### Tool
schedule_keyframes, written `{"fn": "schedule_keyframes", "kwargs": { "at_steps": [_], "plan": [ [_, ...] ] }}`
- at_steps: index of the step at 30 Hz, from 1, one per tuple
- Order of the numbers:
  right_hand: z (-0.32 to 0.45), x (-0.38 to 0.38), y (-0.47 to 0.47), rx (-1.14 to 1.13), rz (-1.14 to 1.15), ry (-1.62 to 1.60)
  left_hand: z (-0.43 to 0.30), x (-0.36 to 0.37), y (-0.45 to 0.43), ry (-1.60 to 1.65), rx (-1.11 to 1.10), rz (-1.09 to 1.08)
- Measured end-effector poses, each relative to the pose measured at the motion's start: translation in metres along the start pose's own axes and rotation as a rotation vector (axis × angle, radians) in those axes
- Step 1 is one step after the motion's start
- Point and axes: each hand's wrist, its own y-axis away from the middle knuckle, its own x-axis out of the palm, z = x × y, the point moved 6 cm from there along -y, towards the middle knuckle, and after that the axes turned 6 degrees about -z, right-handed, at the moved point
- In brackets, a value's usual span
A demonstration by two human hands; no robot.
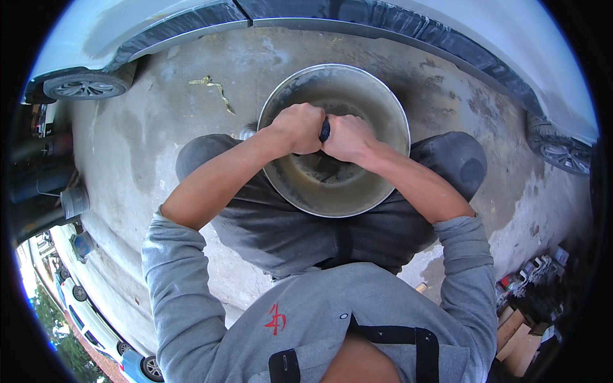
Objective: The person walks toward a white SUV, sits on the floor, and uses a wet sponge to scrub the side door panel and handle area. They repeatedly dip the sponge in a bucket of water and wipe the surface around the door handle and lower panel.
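Note:
My left hand and my right hand are closed into fists side by side, knuckles facing each other. Both grip a dark bunched cloth; only a short stretch shows between them, and the rest is hidden by my fingers. Below the fists stands a round, deep metal basin with a bright rim, held between my bent knees. Its inner wall is stained brownish. Dark shapes show at its bottom, too unclear to name.
A light-coloured car stands ahead across the concrete floor. Left of the basin are a torn yellowish strip and a clear object, partly hidden by my knee. A grey bucket stands far left; cardboard boxes lie at lower right.

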Motion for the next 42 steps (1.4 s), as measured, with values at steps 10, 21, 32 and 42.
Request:
{"fn": "schedule_keyframes", "kwargs": {
  "at_steps": [10, 21, 32, 42],
  "plan": [
    [0.005, -0.042, -0.011, 0.103, 0.039, -0.084, 0.0, -0.026, -0.004, 0.239, 0.128, -0.287],
    [-0.098, -0.208, 0.178, 0.273, -0.813, -0.912, 0.051, -0.065, 0.008, 0.643, 0.242, -0.577],
    [-0.242, 0.116, 0.5, 1.081, -1.788, -1.998, 0.147, 0.011, -0.019, 0.392, 0.117, -0.251],
    [-0.285, -0.088, 0.921, 0.779, -2.883, -1.277, 0.128, -0.002, 0.0, 0.423, -0.114, -0.358]
  ]
}}
